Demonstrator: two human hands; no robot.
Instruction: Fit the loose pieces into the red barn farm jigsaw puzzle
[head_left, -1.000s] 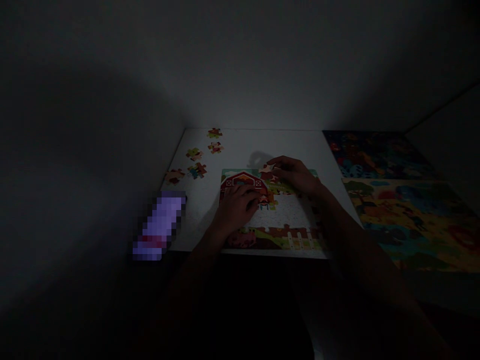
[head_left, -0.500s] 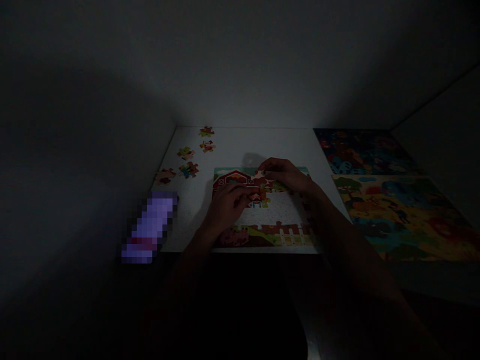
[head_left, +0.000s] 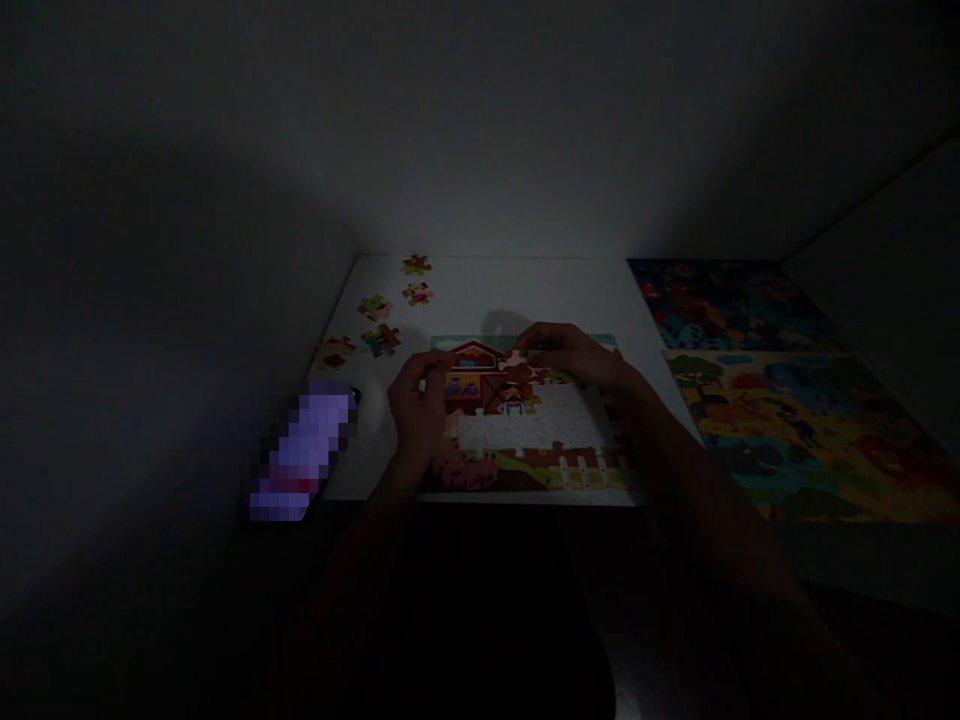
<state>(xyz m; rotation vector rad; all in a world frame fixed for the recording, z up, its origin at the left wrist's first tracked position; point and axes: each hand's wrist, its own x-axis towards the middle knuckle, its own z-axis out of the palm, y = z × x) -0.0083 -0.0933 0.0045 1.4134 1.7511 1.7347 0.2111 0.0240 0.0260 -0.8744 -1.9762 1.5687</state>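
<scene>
Head camera, dim light, looking down at my two bare hands over a white desk [head_left: 487, 295]. My left hand [head_left: 418, 405] is raised at the left side of a farmyard jigsaw puzzle [head_left: 555, 470], its fingers curled and narrow; I cannot tell whether it holds anything. My right hand [head_left: 574, 355] is narrowed to a pinch on a pale jigsaw piece [head_left: 517, 367], which sits over the upper part of the puzzle, just right of a red barn [head_left: 476, 380]. The piece's long axis seems to run roughly side to side, with one end pointing left toward the barn, though the dimness softens its outline.

From here, the step in hand looks like filling the picture outward from the barn. The next move appears to call for turning the piece until its edges match a neighbour, then pressing it flat. A white speckled gap [head_left: 532, 432] lies just below it.

At the desk's near left edge lies a purple object [head_left: 304, 450], too pixelated to identify. Farther up the desk, five loose jigsaw pieces [head_left: 380, 340] are scattered at the left. Two other colourful puzzles [head_left: 795, 430] lie to the right, and a pale wall [head_left: 480, 180] rises behind.
</scene>
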